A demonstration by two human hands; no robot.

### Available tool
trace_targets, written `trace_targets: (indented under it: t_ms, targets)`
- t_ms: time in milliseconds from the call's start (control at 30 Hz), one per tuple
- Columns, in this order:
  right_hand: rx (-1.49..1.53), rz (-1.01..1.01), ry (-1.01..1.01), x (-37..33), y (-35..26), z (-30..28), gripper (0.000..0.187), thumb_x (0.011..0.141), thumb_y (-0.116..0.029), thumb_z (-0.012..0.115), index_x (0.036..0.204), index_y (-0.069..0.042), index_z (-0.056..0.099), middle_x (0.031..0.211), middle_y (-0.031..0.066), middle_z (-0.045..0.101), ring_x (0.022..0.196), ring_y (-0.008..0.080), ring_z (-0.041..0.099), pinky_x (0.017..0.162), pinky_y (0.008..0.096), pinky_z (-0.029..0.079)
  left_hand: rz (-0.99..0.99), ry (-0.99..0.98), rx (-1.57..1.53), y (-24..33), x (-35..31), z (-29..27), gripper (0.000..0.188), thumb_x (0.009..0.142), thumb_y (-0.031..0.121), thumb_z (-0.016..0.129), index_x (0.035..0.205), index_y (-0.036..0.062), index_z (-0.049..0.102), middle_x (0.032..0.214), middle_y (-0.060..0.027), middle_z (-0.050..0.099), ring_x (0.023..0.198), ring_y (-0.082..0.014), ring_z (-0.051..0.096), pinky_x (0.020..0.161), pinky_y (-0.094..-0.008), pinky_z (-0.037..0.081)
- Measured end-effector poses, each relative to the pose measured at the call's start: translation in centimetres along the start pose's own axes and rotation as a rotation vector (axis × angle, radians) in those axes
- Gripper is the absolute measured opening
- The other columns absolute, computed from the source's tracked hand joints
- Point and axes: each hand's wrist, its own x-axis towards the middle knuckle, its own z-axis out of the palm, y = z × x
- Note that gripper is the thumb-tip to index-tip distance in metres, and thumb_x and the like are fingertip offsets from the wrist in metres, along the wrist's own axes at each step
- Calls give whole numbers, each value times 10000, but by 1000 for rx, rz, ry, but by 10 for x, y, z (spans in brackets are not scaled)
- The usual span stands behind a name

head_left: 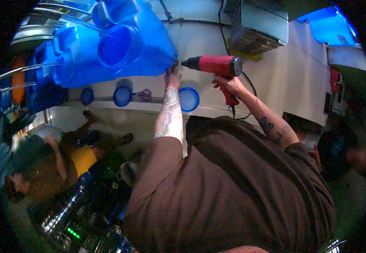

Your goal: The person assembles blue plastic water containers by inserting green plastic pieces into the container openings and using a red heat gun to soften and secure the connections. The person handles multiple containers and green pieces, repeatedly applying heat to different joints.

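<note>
A red and black heat gun [216,66] is in my right hand [230,85], whose fingers wrap round its grip. Its dark nozzle points left, toward the corner of a large blue plastic container [155,46]. At that corner is my left hand [173,77], fingers closed round something small and dark that I cannot make out. The container lies on its side with its wide round mouth facing me. Just right of my left forearm, a round blue lid [189,99] rests on the white table [271,90].
More blue containers [75,57] crowd the left. Two blue lids [122,96] and a pair of scissors [144,95] lie along the table's near edge. A grey box-shaped unit [259,29] stands at the back, beside a black cable [224,31]. Other people are at left and right.
</note>
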Motion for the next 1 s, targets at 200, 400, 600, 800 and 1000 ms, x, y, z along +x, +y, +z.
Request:
trace_targets:
  t_ms: [200, 400, 600, 800, 1000]
  targets:
    - [-1030, -543, -118, -4, -10, 21, 258, 845, -190, 544, 1085, -97, 531, 1001, 159, 635, 950, 366, 614, 774, 454, 503, -44, 263, 145, 39, -100, -41, 506, 916, 389, 564, 1353, 168, 439, 1315, -59, 485, 1216, -260, 459, 965, -423, 401]
    - [-1152, -654, -67, -4, -15, 54, 227, 852, -194, 525, 1047, -85, 489, 980, 147, 606, 936, 346, 616, 759, 444, 497, -114, 593, 390, 119, -177, -57, 440, 904, 413, 581, 1246, 140, 542, 1171, -11, 570, 1001, -139, 535, 785, -339, 446]
    - [-1091, -532, -83, -22, -22, 78, 316, 801, -201, 576, 1085, -79, 510, 985, 157, 622, 928, 341, 612, 788, 424, 488, 36, 381, 22, 175, -139, -118, 410, 918, 376, 563, 1228, 117, 489, 1154, -17, 515, 994, -160, 510, 831, -381, 438]
    - [-1060, -692, 21, -19, -17, 151, 465, 759, -257, 622, 1168, -49, 549, 1052, 129, 637, 1015, 296, 608, 896, 415, 471, -215, -1121, -1181, 176, 2, -192, 516, 984, 311, 435, 1454, 150, 294, 1459, -96, 344, 1175, -232, 478, 998, -436, 379]
    - [-1159, -577, 54, 28, -21, 209, 643, 626, -221, 696, 1207, -8, 521, 1141, 181, 596, 1079, 350, 563, 942, 427, 441, 207, 61, -332, 158, 41, -178, 524, 986, 289, 429, 1468, 141, 287, 1475, -108, 336, 1202, -247, 474, 1011, -442, 380]
